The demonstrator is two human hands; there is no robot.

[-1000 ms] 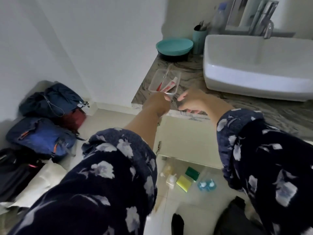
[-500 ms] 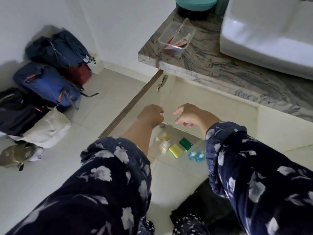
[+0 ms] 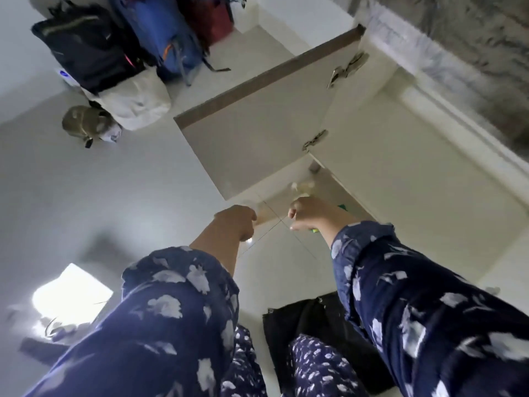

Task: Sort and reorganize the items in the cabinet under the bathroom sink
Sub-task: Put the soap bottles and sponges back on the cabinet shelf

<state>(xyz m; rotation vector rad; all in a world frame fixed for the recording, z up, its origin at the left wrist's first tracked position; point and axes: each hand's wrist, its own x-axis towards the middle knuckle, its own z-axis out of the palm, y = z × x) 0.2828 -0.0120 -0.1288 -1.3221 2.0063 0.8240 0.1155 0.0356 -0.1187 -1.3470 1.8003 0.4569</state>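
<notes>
Hands: two, both reaching low toward the cabinet mouth; left hand (image 3: pixel 236 222) curled into a fist, nothing seen in it; right hand (image 3: pixel 310 213) fingers bent downward, whether it grips anything I cannot tell
Cabinet door (image 3: pixel 257 133): one, swung open; two hinges (image 3: pixel 315 140)
Cabinet items: pale bottle (image 3: pixel 303 187), blurred, just beyond right hand; a green sliver beside the right wrist
Bench (image 3: pixel 458 38): marbled edge, upper right
Bags (image 3: pixel 160 38): several heaped against the wall, on the floor
Sleeves: two, navy floral
</notes>
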